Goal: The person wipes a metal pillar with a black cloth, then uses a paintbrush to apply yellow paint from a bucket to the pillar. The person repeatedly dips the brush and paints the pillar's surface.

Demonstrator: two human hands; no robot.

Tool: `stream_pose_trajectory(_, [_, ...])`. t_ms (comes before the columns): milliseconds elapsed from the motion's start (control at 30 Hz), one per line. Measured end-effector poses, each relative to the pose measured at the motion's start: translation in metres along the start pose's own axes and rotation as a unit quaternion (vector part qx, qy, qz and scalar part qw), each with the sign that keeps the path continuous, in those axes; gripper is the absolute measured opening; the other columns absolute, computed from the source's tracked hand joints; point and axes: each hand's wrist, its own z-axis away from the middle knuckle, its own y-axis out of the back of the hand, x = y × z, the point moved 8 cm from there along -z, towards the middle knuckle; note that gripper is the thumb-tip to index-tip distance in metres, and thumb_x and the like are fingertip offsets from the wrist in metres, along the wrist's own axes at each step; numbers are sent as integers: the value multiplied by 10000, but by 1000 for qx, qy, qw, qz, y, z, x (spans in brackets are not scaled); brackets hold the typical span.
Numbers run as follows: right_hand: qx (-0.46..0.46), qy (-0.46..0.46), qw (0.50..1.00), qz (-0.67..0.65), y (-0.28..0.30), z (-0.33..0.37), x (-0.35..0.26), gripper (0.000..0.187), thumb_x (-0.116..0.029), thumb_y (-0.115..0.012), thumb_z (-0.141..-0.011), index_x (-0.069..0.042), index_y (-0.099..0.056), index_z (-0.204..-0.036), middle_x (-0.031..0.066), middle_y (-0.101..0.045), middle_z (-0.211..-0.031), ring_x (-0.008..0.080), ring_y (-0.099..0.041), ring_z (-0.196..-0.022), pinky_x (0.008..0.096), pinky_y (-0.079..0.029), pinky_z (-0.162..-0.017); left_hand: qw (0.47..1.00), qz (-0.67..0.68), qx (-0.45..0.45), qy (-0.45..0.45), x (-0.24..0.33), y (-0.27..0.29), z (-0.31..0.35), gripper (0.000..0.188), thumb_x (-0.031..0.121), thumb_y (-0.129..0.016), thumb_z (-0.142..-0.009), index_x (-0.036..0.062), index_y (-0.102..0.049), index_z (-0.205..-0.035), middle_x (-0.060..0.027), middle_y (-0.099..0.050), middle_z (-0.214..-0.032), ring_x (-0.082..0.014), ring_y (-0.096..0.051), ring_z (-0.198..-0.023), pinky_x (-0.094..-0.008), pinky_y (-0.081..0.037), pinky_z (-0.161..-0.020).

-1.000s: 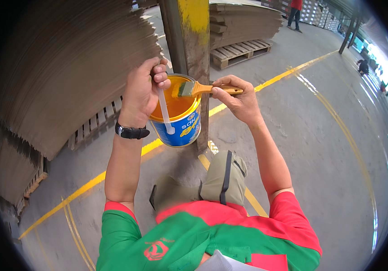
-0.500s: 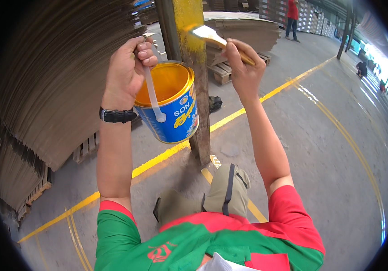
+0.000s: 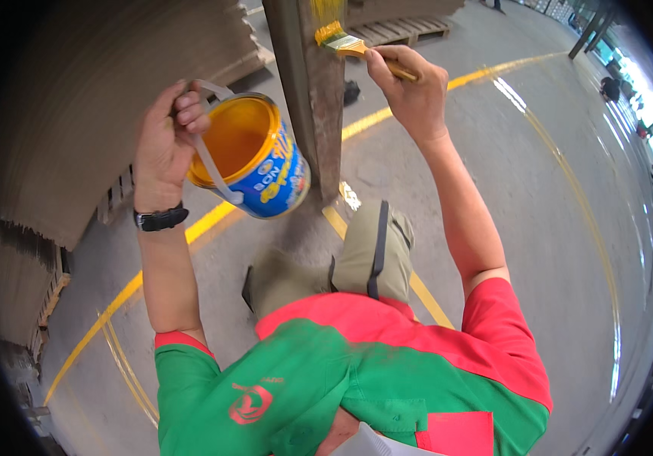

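The brush [image 3: 353, 47] has moved down to the lower edge of the yellow patch [image 3: 328, 9] and the pail [image 3: 275, 173] has swung farther left, so yellow-tipped bristles [image 3: 329, 32] now sit where paint gives way to bare post [image 3: 326, 121]. The right hand's [image 3: 412, 85] fingers pinch the brush, bristles toward ten o'clock, contact unclear; the left hand's [image 3: 168, 144] fingers curl round the white handle [image 3: 212, 169] of the pail, tilted at ten o'clock.

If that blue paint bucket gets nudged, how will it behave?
The blue paint bucket would probably swing or tip, since it hangs tilted from its pale handle in the left hand. That handle, a thin curved strip, may flex. The yellow-coated rim could be slippery if that paint is wet.
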Motion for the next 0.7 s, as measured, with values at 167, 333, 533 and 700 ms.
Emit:
stream_pose_trajectory(167, [-117,-62,990,46,-23,30,33,243,-271,-747,-916,-29,-761,-926,88,-701,-687,136,-635,-587,296,-500,-580,997,-59,45,15,-33,54,9,228,155,-576,-1018,-69,-578,-1061,24,-462,-743,-51,-437,-650,-224,-384,-582])
stream_pose_trajectory(333, [-223,-147,961,66,-63,51,64,260,-270,-748,-908,-12,-763,-942,102,-698,-675,133,-637,-618,312,-516,-600,990,-91,107,6,-53,90,12,205,159,-547,-1029,-41,-591,-1020,19,-469,-743,-52,-428,-647,-221,-384,-580])
stream_pose_trajectory(533, [-114,-54,989,74,-51,-1,29,260,-284,-744,-916,-26,-773,-927,84,-708,-677,117,-648,-608,280,-520,-595,989,-74,131,2,-65,118,21,183,157,-549,-1026,-16,-601,-997,16,-471,-744,-54,-428,-648,-220,-389,-576])
stream_pose_trajectory(700, [3,-49,999,-16,-11,-72,-32,218,-201,-720,-939,5,-748,-871,55,-712,-680,82,-634,-623,261,-505,-595,991,-67,115,17,-78,117,15,225,215,-563,-1033,-4,-617,-1042,35,-470,-732,-47,-445,-642,-210,-411,-591])
